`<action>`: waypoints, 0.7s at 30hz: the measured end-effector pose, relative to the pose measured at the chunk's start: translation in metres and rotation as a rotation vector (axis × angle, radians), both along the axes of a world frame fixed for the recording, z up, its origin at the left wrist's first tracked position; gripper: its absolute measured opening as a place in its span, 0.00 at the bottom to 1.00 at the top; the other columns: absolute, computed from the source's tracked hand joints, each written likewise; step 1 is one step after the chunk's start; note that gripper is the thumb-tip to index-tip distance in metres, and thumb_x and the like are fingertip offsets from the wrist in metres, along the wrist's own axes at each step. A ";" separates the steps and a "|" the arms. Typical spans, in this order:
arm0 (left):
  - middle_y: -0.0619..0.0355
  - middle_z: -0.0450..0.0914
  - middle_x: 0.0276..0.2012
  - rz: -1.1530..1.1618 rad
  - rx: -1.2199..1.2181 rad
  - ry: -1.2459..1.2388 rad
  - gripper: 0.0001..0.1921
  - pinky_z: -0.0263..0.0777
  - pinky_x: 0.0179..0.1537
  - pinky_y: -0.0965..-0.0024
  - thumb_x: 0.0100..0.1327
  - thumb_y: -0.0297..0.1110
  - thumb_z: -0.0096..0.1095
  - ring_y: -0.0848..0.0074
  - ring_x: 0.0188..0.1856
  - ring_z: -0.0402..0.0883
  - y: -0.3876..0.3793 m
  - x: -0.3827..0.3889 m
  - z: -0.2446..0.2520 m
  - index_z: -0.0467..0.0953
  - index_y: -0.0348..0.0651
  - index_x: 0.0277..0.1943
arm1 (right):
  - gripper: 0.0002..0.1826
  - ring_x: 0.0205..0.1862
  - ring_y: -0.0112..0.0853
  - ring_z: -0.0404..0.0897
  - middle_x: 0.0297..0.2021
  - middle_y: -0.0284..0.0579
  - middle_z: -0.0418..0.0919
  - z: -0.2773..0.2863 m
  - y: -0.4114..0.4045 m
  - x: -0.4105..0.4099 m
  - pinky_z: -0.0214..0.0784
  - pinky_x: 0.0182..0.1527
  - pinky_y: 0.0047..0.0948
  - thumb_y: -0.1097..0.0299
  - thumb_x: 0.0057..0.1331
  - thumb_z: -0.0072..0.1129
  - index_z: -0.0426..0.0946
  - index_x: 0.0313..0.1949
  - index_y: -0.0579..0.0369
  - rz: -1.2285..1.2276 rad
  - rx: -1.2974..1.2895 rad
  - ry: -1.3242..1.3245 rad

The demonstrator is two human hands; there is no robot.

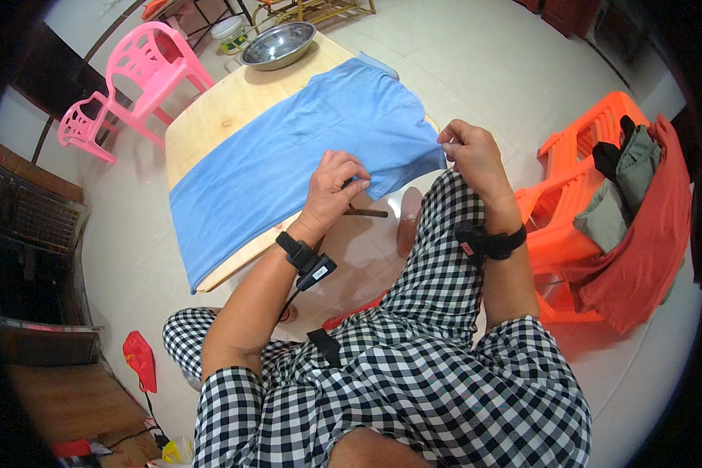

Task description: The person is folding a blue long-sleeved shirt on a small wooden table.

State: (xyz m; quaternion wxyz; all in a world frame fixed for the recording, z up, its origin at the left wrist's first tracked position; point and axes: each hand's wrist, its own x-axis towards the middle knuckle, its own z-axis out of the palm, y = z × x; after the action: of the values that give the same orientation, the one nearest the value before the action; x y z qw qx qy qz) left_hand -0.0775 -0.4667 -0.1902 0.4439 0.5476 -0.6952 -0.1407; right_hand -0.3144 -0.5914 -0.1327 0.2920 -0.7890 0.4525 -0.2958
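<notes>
A light blue short-sleeved shirt with a chest pocket lies spread over a pale wooden table, its lower part folded lengthwise along the near edge. My left hand pinches the shirt's near edge where the sleeve begins. At the sleeve's outer corner, my right hand holds the cloth between thumb and fingers, and the sleeve hangs past the table's edge between both hands. The shirt's collar points to the table's far right corner.
A steel basin stands on the table's far end. Pink plastic chairs are beyond its left side. To my right, orange plastic stools carry a red garment and grey-green clothes. A red object lies on the floor at left.
</notes>
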 end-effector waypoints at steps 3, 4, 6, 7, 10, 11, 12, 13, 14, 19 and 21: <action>0.57 0.78 0.35 -0.040 -0.036 0.013 0.05 0.67 0.44 0.68 0.55 0.27 0.65 0.69 0.40 0.73 -0.003 0.005 0.001 0.79 0.39 0.35 | 0.07 0.25 0.33 0.79 0.20 0.45 0.79 0.021 -0.011 0.009 0.69 0.30 0.29 0.71 0.58 0.54 0.79 0.33 0.58 0.115 0.257 -0.098; 0.60 0.78 0.34 0.066 0.128 0.377 0.03 0.68 0.40 0.70 0.57 0.27 0.64 0.72 0.34 0.72 -0.004 0.003 0.005 0.79 0.39 0.34 | 0.06 0.25 0.30 0.79 0.20 0.44 0.79 0.030 -0.019 0.012 0.70 0.30 0.26 0.72 0.60 0.53 0.79 0.33 0.59 0.165 0.510 -0.221; 0.59 0.77 0.34 0.241 0.279 0.904 0.06 0.71 0.30 0.73 0.64 0.28 0.57 0.78 0.25 0.72 -0.010 0.011 0.004 0.77 0.35 0.38 | 0.12 0.32 0.28 0.79 0.32 0.46 0.81 0.038 -0.034 0.028 0.71 0.34 0.23 0.72 0.63 0.54 0.76 0.45 0.63 0.214 0.584 -0.643; 0.59 0.77 0.34 0.242 0.277 0.900 0.06 0.71 0.30 0.73 0.64 0.28 0.57 0.78 0.25 0.72 -0.013 0.017 0.003 0.77 0.35 0.38 | 0.16 0.34 0.28 0.79 0.37 0.48 0.82 0.037 -0.039 0.042 0.71 0.36 0.24 0.71 0.63 0.55 0.75 0.50 0.62 0.205 0.633 -0.873; 0.55 0.75 0.32 0.385 0.346 1.291 0.16 0.71 0.21 0.74 0.67 0.32 0.56 0.75 0.25 0.74 -0.021 0.030 0.000 0.69 0.30 0.53 | 0.25 0.41 0.32 0.80 0.44 0.49 0.80 0.000 -0.066 0.071 0.72 0.41 0.27 0.67 0.63 0.57 0.70 0.59 0.58 -0.026 0.372 -0.646; 0.55 0.75 0.32 0.382 0.346 1.289 0.16 0.71 0.21 0.74 0.67 0.32 0.56 0.75 0.25 0.74 -0.023 0.028 0.005 0.69 0.30 0.53 | 0.24 0.44 0.32 0.79 0.44 0.46 0.80 -0.013 -0.072 0.074 0.71 0.45 0.29 0.64 0.65 0.56 0.70 0.60 0.55 -0.062 0.196 -0.486; 0.56 0.74 0.32 0.334 0.372 1.343 0.19 0.71 0.22 0.75 0.67 0.34 0.58 0.75 0.25 0.74 -0.022 0.025 0.013 0.68 0.28 0.54 | 0.22 0.44 0.34 0.80 0.43 0.47 0.81 -0.019 -0.075 0.077 0.71 0.46 0.30 0.63 0.64 0.57 0.74 0.56 0.55 -0.063 0.093 -0.346; 0.56 0.74 0.32 0.285 0.399 1.398 0.22 0.71 0.22 0.76 0.66 0.35 0.60 0.75 0.25 0.74 -0.021 0.023 0.016 0.66 0.27 0.56 | 0.20 0.45 0.36 0.80 0.43 0.48 0.81 -0.025 -0.078 0.076 0.71 0.48 0.32 0.62 0.63 0.58 0.78 0.52 0.56 -0.065 -0.010 -0.205; 0.56 0.74 0.32 0.285 0.403 1.399 0.22 0.71 0.22 0.76 0.66 0.35 0.60 0.75 0.25 0.74 -0.022 0.022 0.015 0.66 0.27 0.56 | 0.20 0.45 0.36 0.80 0.43 0.48 0.81 -0.030 -0.082 0.074 0.71 0.48 0.32 0.62 0.63 0.58 0.78 0.52 0.56 -0.067 -0.007 -0.203; 0.56 0.75 0.33 0.347 0.397 1.056 0.32 0.71 0.24 0.76 0.56 0.23 0.69 0.78 0.27 0.75 -0.018 0.021 0.016 0.62 0.25 0.61 | 0.17 0.47 0.42 0.80 0.43 0.50 0.81 -0.001 -0.058 0.085 0.71 0.49 0.37 0.56 0.56 0.61 0.85 0.39 0.54 -0.048 -0.077 0.269; 0.59 0.73 0.32 0.346 0.392 1.049 0.32 0.71 0.24 0.77 0.54 0.20 0.68 0.79 0.27 0.74 -0.015 0.015 0.019 0.62 0.26 0.62 | 0.17 0.46 0.42 0.80 0.42 0.50 0.81 -0.003 -0.054 0.079 0.71 0.48 0.37 0.56 0.56 0.61 0.85 0.37 0.54 -0.006 -0.105 0.298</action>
State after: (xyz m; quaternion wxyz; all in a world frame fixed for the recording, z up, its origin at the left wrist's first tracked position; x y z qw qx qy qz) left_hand -0.0623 -0.4819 -0.1712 0.6358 0.5820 -0.2439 -0.4445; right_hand -0.2350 -0.6453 -0.1357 0.1792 -0.8369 0.4772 -0.1995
